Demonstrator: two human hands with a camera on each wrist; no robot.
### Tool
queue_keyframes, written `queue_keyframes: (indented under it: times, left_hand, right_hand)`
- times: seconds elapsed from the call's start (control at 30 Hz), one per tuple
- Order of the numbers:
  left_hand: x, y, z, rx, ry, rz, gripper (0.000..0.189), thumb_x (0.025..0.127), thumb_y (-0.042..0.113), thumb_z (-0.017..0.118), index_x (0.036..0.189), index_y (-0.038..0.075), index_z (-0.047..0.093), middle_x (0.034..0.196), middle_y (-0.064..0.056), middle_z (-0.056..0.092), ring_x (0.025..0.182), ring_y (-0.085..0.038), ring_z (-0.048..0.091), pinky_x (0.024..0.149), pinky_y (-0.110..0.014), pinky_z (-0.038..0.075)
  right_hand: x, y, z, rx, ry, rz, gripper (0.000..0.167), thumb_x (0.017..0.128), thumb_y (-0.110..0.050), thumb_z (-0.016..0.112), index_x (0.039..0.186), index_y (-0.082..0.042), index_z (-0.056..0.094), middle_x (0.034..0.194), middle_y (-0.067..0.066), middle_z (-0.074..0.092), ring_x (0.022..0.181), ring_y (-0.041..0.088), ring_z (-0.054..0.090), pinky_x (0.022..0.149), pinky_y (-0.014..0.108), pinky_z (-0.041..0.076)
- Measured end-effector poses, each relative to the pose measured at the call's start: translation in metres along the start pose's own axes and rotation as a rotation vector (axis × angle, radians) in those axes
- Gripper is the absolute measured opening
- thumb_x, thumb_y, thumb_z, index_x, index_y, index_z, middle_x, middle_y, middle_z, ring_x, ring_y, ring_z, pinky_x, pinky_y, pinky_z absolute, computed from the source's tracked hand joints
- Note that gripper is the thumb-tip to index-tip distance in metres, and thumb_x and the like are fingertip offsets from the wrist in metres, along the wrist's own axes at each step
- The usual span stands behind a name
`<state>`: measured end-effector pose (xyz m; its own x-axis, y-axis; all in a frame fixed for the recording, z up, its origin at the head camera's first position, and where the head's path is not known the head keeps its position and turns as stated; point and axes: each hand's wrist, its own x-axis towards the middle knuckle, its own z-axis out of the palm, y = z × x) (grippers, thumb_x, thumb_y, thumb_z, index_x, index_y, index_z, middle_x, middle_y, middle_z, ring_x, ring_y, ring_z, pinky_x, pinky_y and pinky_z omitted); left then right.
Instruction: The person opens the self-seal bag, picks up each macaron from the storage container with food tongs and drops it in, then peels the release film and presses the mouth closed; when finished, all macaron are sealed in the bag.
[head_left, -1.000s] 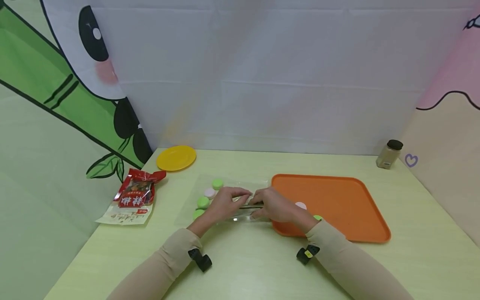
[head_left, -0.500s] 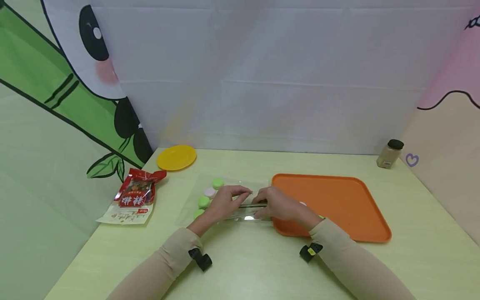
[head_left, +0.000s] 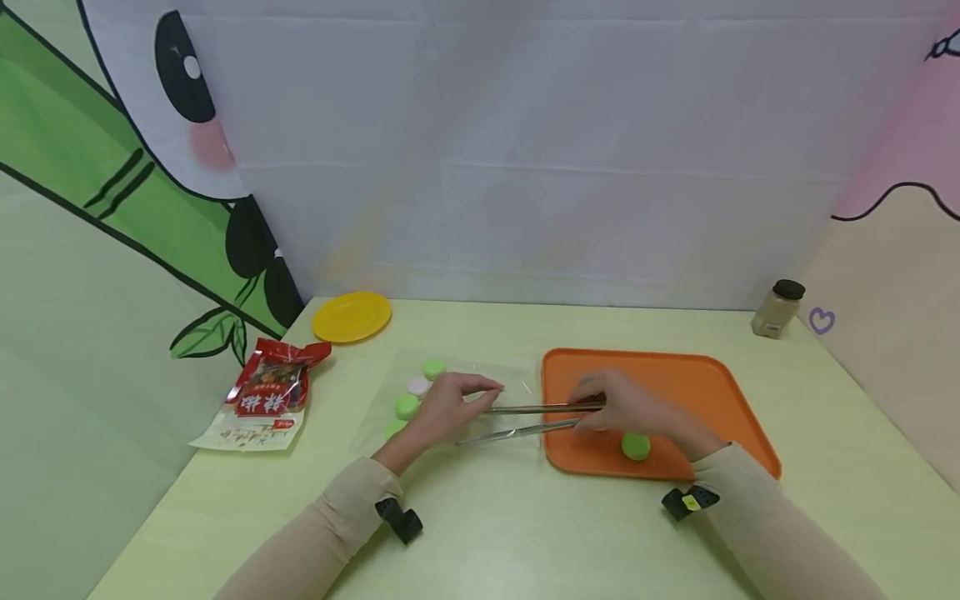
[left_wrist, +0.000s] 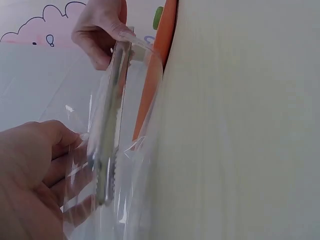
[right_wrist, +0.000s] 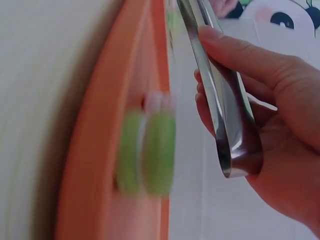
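My left hand (head_left: 450, 407) pinches the edge of a clear plastic bag (left_wrist: 137, 192), thumb against forefinger. Several green and pale pink macarons (head_left: 407, 407) lie in a row at the bag's left side. My right hand (head_left: 628, 407) holds metal tongs (head_left: 551, 408) by their bent end, over the orange tray (head_left: 697, 392). The tongs' arms are spread and point left; in the left wrist view their toothed tips overlap the bag's clear film. On the tray below my right hand sits a green macaron (head_left: 635, 447), with a pink macaron (right_wrist: 161, 101) beyond it.
At the back left is a yellow plate (head_left: 352, 317). A red and white food packet (head_left: 272, 393) lies at the table's left edge. A jar with a black lid (head_left: 778, 310) stands at the back right, by the wall.
My right hand has moved right with the tongs, from beside my left hand to over the tray. More of the tongs and the green macaron on the tray now show. My left hand stays put.
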<state>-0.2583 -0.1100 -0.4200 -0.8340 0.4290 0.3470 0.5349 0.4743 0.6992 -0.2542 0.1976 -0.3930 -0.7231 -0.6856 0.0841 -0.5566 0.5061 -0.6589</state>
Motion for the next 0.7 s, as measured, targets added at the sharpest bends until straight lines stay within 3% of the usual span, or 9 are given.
queue_keyframes:
  times: [0.13,0.47,0.57,0.7]
  left_hand:
    - [0.001,0.001,-0.001,-0.001,0.002,0.002,0.016,0.094,0.011,0.070,0.106,0.002,0.078,0.103,-0.006,0.076,0.102,-0.023,0.070,0.094,-0.043,0.054]
    - [0.002,0.000,0.000,-0.028,0.015,0.000,0.019,0.095,0.017,0.070,0.107,0.003,0.077,0.103,-0.006,0.076,0.103,-0.023,0.071,0.092,-0.040,0.055]
    - [0.002,0.000,0.000,-0.030,0.021,0.001,0.019,0.094,0.017,0.072,0.106,0.004,0.078,0.102,-0.005,0.076,0.102,-0.022,0.071,0.092,-0.040,0.055]
    - [0.002,-0.001,0.001,-0.024,0.023,0.010,0.019,0.093,0.016,0.072,0.106,0.004,0.078,0.102,-0.005,0.076,0.102,-0.022,0.071,0.093,-0.041,0.055]
  right_hand:
    - [-0.026,0.014,-0.018,0.011,0.030,0.054,0.016,0.084,-0.021,0.083,0.099,-0.020,0.077,0.090,-0.005,0.069,0.079,0.018,0.059,0.070,0.029,0.053]
    - [-0.076,0.040,-0.057,-0.016,0.140,0.159,0.033,0.079,-0.024,0.087,0.107,-0.013,0.076,0.102,0.002,0.071,0.086,0.014,0.064,0.074,0.027,0.055]
    - [-0.080,0.044,-0.058,0.009,0.132,0.147,0.033,0.079,-0.022,0.087,0.107,-0.011,0.076,0.101,0.004,0.072,0.086,0.016,0.064,0.073,0.027,0.055]
    - [-0.075,0.044,-0.048,-0.009,0.137,0.061,0.033,0.078,-0.024,0.087,0.108,-0.012,0.077,0.100,0.004,0.073,0.084,0.019,0.066,0.073,0.027,0.055]
